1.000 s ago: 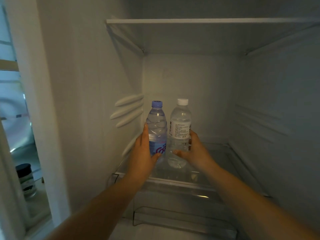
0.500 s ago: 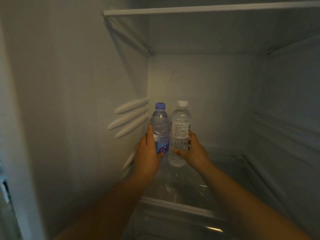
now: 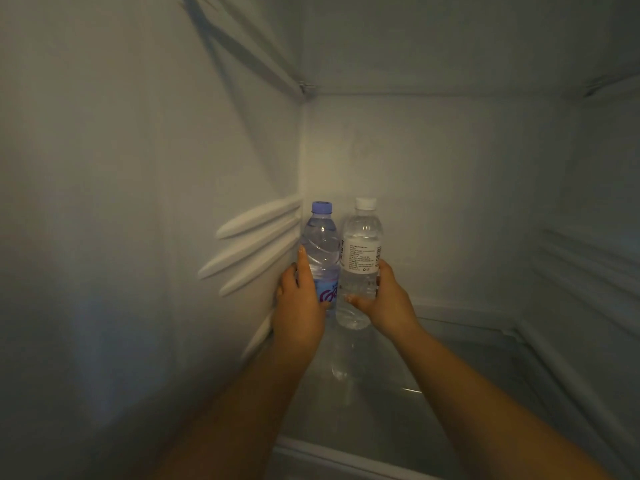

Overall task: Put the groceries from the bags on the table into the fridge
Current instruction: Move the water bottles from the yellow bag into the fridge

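Two water bottles held upright at the back left of the fridge

The left hand (image 3: 299, 306) wraps its fingers round a clear ribbed plastic bottle with a blue cap (image 3: 320, 251); the right hand (image 3: 386, 303) grips a smoother bottle with a white cap (image 3: 362, 261) and paper label, touching it side by side above the glass shelf (image 3: 450, 375). Since half a second ago the view has pushed closer and both bottles sit deeper by the moulded wall ribs (image 3: 252, 244). Whether the bases touch the shelf is hard to tell
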Available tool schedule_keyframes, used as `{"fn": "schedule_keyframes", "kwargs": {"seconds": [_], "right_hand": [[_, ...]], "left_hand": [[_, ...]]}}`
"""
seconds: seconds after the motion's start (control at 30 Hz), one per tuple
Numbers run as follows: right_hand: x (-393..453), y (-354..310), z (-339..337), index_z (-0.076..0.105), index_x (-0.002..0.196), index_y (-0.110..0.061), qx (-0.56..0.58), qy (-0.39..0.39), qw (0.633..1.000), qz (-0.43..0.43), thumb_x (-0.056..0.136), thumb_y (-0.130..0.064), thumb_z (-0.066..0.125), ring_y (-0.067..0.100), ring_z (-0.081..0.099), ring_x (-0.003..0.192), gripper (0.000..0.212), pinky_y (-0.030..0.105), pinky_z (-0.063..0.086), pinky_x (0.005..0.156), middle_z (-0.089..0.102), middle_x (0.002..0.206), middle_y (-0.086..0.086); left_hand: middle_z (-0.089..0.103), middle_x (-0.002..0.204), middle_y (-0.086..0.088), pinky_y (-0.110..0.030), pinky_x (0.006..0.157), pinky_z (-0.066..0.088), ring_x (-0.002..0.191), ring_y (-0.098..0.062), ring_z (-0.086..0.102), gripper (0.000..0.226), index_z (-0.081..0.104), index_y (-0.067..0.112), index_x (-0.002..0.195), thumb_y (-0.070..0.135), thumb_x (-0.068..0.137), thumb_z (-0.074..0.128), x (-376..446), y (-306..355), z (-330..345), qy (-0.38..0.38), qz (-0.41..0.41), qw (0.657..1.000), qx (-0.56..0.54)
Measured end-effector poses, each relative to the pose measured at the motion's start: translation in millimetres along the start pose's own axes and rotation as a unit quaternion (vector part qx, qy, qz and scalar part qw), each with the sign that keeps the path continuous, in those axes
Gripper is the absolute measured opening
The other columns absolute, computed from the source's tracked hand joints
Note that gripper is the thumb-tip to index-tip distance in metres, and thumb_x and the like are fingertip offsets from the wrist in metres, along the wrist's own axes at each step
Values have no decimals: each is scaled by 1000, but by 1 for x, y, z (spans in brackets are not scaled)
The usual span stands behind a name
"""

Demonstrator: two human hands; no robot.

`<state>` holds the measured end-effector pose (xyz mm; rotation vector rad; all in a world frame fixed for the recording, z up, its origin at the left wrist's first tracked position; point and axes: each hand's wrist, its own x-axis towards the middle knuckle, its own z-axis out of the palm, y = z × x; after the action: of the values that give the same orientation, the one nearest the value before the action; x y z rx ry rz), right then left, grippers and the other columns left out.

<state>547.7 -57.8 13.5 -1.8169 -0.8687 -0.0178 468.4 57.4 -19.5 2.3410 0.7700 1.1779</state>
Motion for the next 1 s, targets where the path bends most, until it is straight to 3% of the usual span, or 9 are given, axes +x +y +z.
{"fn": "schedule_keyframes", "kwargs": {"seconds": [0.17, 0.63, 0.83, 0.9, 1.0], "right_hand": [[11, 5, 4, 34, 137, -18, -1, 0, 1000, 0, 75, -14, 76, 22, 53, 117, 75, 26, 40, 90, 53, 133, 4], [10, 7, 0, 31, 139, -22, -4, -18, 1000, -17, 75, -17, 76, 19, 50, 120, 78, 23, 38, 89, 49, 136, 0], [-11, -5, -18, 18, 147, -17, -78, -10, 997, 12, 75, -27, 76, 24, 41, 131, 93, 36, 38, 102, 37, 147, 8], [-26, -11, -28, 21, 147, -18, -138, -1, 990, -5, 76, -28, 75, 23, 40, 131, 90, 36, 36, 103, 37, 146, 8], [-57, -22, -44, 27, 145, -18, -220, -3, 974, -46, 78, -28, 74, 22, 39, 131, 83, 28, 32, 104, 37, 145, 9]], "left_hand": [[43, 133, -15, -41, 98, 41, 119, -32, 45, 99, 9, 18, 150, 21, 76, 75, 6, -4, 6, 15, -3, 1000, -5], [43, 132, -14, -47, 98, 42, 116, -32, 46, 98, 7, 24, 150, 20, 76, 72, 5, 0, 4, 1, -10, 999, -40], [57, 119, -3, -45, 86, 51, 105, -25, 58, 88, 28, 31, 141, 41, 64, 70, 1, -6, -3, -11, -7, 993, -120], [60, 116, -4, -44, 85, 51, 102, -24, 60, 78, 37, 29, 136, 46, 65, 64, -10, -2, -13, -28, 15, 993, -113], [63, 112, -9, -43, 83, 51, 99, -28, 61, 62, 50, 21, 128, 35, 70, 69, -31, 9, -35, -49, 50, 994, -82]]}}
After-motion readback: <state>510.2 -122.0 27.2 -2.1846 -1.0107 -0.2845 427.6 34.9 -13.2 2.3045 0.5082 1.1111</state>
